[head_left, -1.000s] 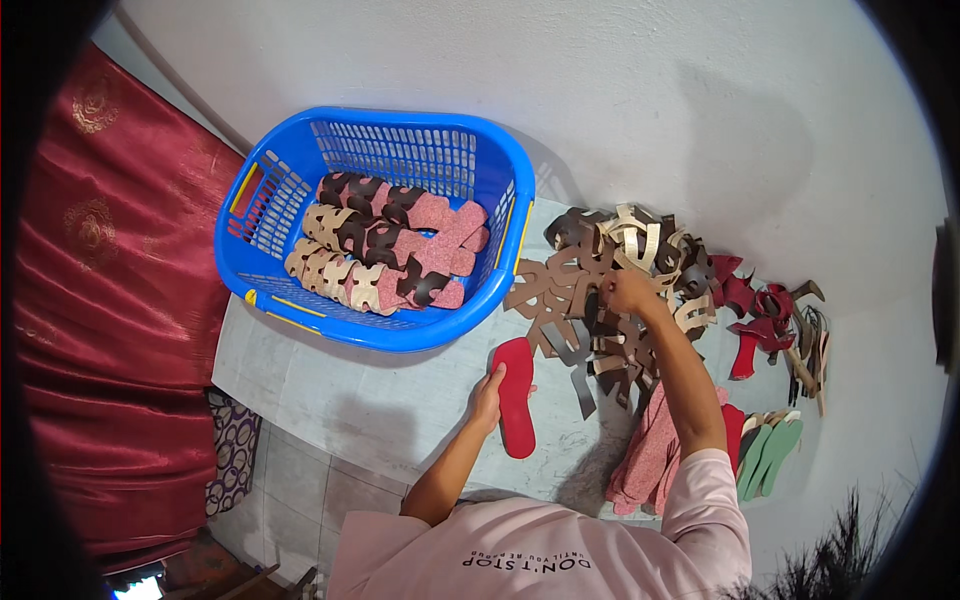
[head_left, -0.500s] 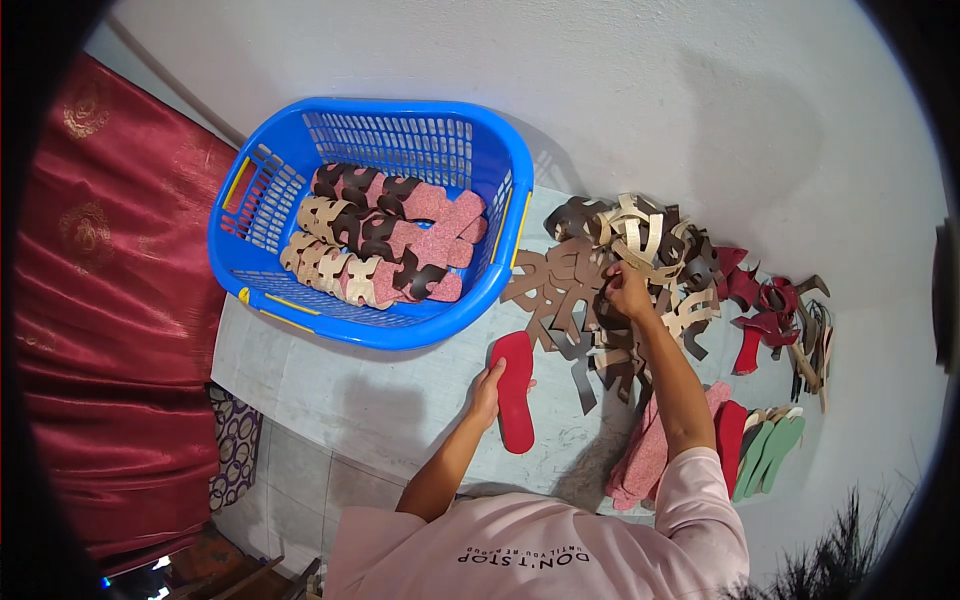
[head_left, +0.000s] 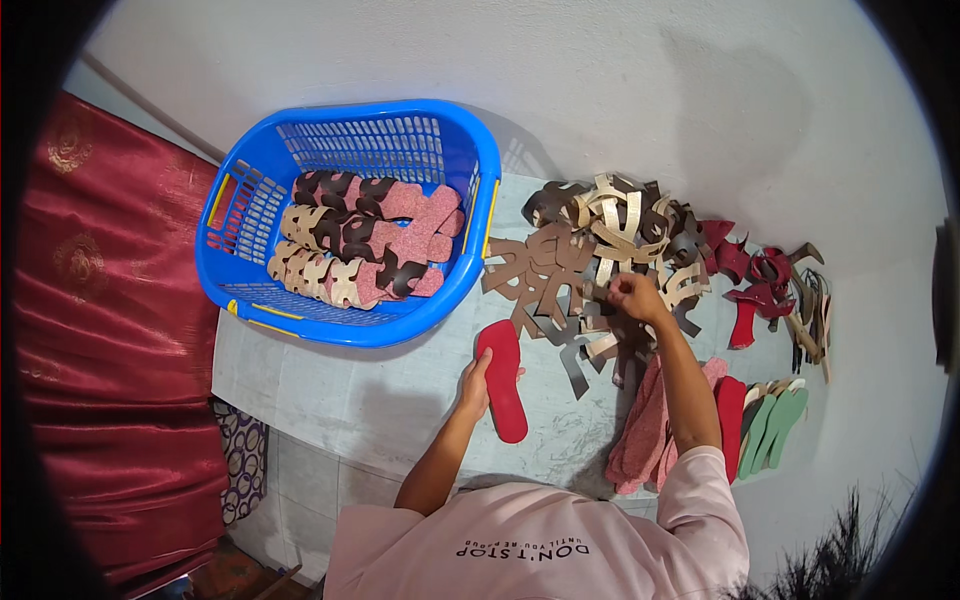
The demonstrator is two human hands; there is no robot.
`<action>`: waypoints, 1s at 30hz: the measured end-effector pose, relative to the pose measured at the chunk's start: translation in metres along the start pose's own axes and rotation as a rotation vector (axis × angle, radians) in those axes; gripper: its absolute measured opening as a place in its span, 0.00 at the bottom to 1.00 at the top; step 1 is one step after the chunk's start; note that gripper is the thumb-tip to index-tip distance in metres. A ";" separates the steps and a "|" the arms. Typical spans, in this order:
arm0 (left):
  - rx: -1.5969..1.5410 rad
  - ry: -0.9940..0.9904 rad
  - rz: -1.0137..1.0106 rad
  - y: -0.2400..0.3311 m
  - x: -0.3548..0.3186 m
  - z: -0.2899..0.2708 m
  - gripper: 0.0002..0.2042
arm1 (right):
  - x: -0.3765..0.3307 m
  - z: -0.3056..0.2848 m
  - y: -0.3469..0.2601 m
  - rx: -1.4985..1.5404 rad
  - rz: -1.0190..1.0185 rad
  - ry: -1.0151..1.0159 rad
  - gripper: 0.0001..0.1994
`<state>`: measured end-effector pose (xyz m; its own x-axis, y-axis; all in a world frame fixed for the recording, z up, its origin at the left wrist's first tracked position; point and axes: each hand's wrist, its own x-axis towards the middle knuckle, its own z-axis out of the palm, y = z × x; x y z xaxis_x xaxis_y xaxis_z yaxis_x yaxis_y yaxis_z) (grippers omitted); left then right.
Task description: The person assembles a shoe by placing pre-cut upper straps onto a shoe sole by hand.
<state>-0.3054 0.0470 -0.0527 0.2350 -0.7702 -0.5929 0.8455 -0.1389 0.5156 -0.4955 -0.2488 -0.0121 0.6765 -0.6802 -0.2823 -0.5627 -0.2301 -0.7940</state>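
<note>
My left hand (head_left: 477, 388) grips a red sandal sole (head_left: 503, 390) by its left edge, with the thumb on top, above the near part of the table. My right hand (head_left: 642, 298) is over the near part of a heap of cut sandal straps. Its fingers are pinched together, and what they hold, if anything, is too small to make out. Cream straps (head_left: 612, 212) lie on the heap's far side, and brown straps (head_left: 555, 258) spread out to its left.
A blue basket (head_left: 380, 330) at the left holds pink sandals (head_left: 407, 240) with brown and cream straps. Dark red straps (head_left: 765, 300) lie at the right. Nearer are pink soles (head_left: 640, 430), red soles (head_left: 730, 415) and green soles (head_left: 785, 425). A red curtain (head_left: 120, 350) hangs at far left.
The view has shifted a little. My right hand has drawn back slightly from the cream straps, toward me and to the right. My left hand still holds the red sole.
</note>
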 end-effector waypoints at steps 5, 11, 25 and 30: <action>0.018 -0.022 0.012 -0.003 0.005 -0.001 0.26 | 0.004 -0.033 -0.009 0.184 0.012 0.150 0.03; 0.037 -0.029 0.049 -0.005 0.006 -0.007 0.26 | 0.005 -0.040 -0.075 0.980 0.098 0.360 0.05; 0.034 0.009 0.029 -0.007 0.008 -0.003 0.27 | -0.026 -0.037 0.054 -0.327 0.134 0.401 0.09; 0.037 0.041 0.024 -0.006 0.007 0.003 0.27 | -0.041 -0.045 0.054 -0.573 0.055 0.225 0.12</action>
<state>-0.3105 0.0405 -0.0584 0.2750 -0.7477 -0.6044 0.8210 -0.1444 0.5523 -0.5749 -0.2648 -0.0193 0.5576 -0.8175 -0.1443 -0.8018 -0.4854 -0.3485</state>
